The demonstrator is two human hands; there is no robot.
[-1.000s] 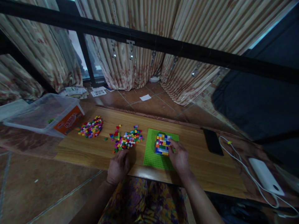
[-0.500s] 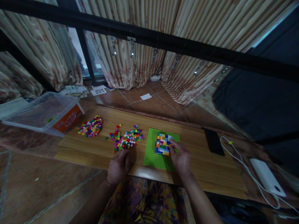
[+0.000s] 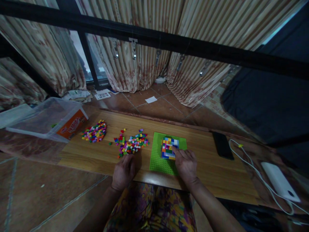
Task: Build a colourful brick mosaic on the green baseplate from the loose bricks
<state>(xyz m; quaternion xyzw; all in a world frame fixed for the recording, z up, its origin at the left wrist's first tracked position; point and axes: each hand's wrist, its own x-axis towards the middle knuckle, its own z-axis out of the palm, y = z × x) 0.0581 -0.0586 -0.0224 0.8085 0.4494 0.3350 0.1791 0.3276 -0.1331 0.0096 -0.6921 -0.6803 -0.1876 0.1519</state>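
Note:
A green baseplate (image 3: 156, 162) lies on the wooden table (image 3: 217, 174), carrying a multicoloured block of small bricks (image 3: 168, 147). My right hand (image 3: 185, 164) rests on the plate with its fingertips against the block's right lower edge. Whether it pinches a brick is hidden. My left hand (image 3: 123, 170) lies curled on the table at the near edge, just below a loose pile of coloured bricks (image 3: 132, 145). A second pile of bricks (image 3: 95, 131) lies farther left.
A clear plastic bin (image 3: 45, 119) with an orange label sits at the table's left end. A black phone (image 3: 222, 145) lies right of the plate, with a white cable (image 3: 251, 169) and a white power bank (image 3: 280, 181) beyond. Curtains hang behind.
My right hand has slid a little down along the block's right edge. The left hand has stayed put. The view shifted slightly.

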